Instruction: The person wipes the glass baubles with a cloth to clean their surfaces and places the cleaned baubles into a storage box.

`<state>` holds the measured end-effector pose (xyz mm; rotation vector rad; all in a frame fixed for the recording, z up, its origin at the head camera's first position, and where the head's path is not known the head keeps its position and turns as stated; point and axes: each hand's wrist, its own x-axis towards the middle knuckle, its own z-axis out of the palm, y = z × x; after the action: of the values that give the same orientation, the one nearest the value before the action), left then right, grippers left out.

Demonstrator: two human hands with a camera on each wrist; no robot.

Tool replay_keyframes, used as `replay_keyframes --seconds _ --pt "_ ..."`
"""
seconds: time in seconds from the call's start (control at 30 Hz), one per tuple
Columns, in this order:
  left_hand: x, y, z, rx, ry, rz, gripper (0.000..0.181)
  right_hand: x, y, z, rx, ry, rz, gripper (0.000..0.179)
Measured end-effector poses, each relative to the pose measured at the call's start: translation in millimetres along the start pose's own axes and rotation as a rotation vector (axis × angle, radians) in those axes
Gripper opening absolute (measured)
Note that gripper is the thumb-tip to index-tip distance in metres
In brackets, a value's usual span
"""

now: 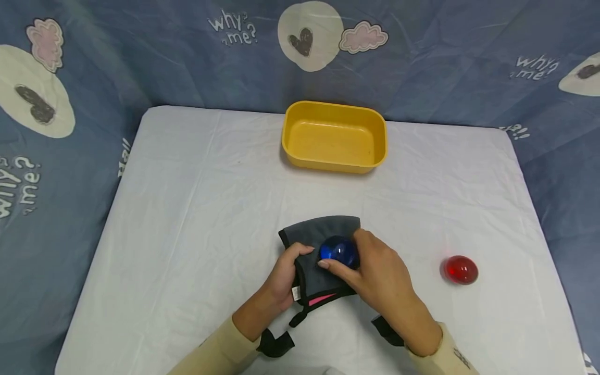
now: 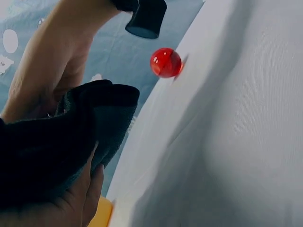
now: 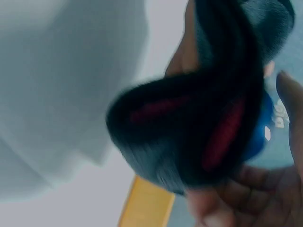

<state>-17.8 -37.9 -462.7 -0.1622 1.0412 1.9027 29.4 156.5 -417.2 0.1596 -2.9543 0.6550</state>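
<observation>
My left hand (image 1: 283, 278) grips the left edge of a folded grey cloth (image 1: 321, 229), its thumb lying on top. The cloth has black trim, a white tag and a hanging loop, and some pink shows inside the fold. A shiny blue ball (image 1: 338, 250) sits against the cloth's upper face. My right hand (image 1: 384, 271) holds this ball, thumb along its near side; the fingertips are partly hidden. In the right wrist view the blurred cloth (image 3: 180, 142) covers part of the ball (image 3: 259, 135). Both hands are just above the table.
A clear red ball (image 1: 461, 270) lies on the white-covered table (image 1: 211, 208), right of my right hand. At the back edge stands a yellow rectangular tub (image 1: 335, 167). Blue printed fabric (image 1: 187, 62) hangs behind the table and along its sides.
</observation>
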Motion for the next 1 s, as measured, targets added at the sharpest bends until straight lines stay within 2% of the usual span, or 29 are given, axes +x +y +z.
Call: replay_keyframes --seconds 0.1,0.27,0.47,0.67,1.0 --pt "-1.1 3.5 -1.4 -0.015 0.017 0.008 0.062 -0.1 3 -9 -0.001 -0.061 -0.099 0.07" --pt "-1.7 7.2 -2.7 -0.025 0.006 0.015 0.061 3.0 4 -20 -0.021 -0.133 -0.267 0.078" --pt "-2.9 7.6 -2.5 -0.045 -0.001 0.021 0.058 7.1 1 -21 -0.075 -0.12 -0.386 0.072" --pt "-4.0 9.5 -0.7 -0.057 0.01 0.034 0.061 8.2 0 -13 -0.067 -0.043 -0.396 0.069" --pt "-4.5 12.1 1.4 -0.06 0.021 0.034 0.064 9.1 -1 -3 -0.021 0.043 -0.332 0.068"
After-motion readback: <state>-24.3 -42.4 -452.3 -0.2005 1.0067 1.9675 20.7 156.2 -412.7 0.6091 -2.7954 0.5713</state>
